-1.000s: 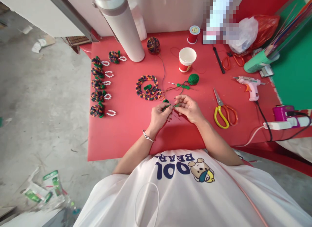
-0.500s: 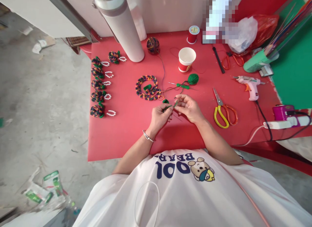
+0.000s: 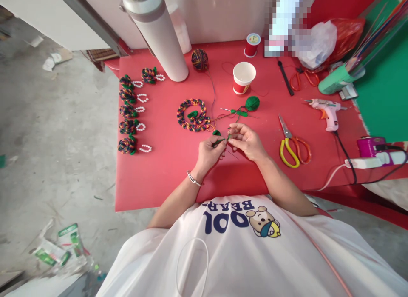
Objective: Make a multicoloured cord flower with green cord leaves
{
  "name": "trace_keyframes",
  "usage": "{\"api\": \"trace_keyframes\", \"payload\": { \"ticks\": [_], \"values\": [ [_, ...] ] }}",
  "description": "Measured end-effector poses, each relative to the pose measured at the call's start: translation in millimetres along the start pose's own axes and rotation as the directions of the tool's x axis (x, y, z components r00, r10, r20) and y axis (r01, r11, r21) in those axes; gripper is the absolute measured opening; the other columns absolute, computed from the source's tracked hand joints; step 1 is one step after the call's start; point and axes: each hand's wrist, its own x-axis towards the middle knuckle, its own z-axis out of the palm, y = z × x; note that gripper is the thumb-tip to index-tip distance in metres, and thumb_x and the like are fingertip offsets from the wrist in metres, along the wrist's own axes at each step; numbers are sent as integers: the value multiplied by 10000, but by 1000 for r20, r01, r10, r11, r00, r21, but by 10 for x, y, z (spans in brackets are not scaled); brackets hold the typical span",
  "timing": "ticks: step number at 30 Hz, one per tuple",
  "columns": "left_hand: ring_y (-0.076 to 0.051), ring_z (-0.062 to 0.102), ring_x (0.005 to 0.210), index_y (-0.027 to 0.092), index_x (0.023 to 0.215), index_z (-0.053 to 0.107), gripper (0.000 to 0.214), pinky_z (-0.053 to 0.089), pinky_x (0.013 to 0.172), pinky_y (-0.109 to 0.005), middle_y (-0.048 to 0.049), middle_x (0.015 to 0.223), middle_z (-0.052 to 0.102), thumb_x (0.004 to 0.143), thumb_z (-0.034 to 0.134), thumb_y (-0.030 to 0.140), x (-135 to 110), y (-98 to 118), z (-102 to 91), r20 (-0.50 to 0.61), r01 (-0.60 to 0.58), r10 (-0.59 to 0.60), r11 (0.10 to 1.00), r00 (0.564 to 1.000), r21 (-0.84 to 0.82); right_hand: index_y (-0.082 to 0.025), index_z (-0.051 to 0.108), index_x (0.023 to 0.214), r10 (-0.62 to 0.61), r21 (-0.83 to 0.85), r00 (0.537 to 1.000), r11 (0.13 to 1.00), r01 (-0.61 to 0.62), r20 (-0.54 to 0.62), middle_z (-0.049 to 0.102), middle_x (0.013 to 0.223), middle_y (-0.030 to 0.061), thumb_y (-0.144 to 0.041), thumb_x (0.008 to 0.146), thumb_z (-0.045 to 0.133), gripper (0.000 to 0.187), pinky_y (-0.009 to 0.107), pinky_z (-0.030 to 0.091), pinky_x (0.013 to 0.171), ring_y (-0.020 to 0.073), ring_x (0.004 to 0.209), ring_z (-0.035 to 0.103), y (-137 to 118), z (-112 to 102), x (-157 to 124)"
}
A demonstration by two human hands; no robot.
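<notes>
Two bare hands meet over the red table, close to the edge nearest the person's white shirt. Between their fingertips is a small green yarn piece, partly hidden by the fingers. The left hand pinches it between thumb and fingers, and the right hand is closed on its other end, with its fingers bent. A thin dark line slants out below the fingertips; whether it is a needle or a strand cannot be told. Just beyond the left fingertips sits a dark green tuft, and it is unclear whether it joins the held piece. Farther off, near the right hand, lie a green yarn ball and a slim tool wrapped in green yarn. A multicoloured crocheted strip curls around a green leaf shape beyond the left hand. Yellow-and-red-handled scissors lie to the right of the right hand. Along the table's left side stand six yarn flowers, each with white beads beside it.
</notes>
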Motion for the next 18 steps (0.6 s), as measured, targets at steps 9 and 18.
{"api": "trace_keyframes", "payload": {
  "ticks": [9, 18],
  "values": [
    [-81, 538, 376, 162, 833, 698, 296, 461, 365, -195, 38, 556, 629, 848, 771, 449, 40, -57, -10, -12, -23, 23, 999, 1000, -49, -256, 633, 1204, 7, 2, 1000, 1000, -7, 0, 637, 999, -2, -297, 663, 907, 608, 177, 508, 474, 142, 817, 641, -8, 9, -9],
    [-74, 520, 363, 156, 821, 719, 314, 432, 362, -186, 35, 532, 615, 829, 801, 459, 27, -43, -28, 26, -5, 5, 1000, 1000, -24, -264, 624, 1209, 3, 1, 1000, 1000, -3, 13, 651, 1000, -2, -319, 674, 911, 610, 184, 525, 496, 136, 801, 648, -8, 0, 2]
  ]
}}
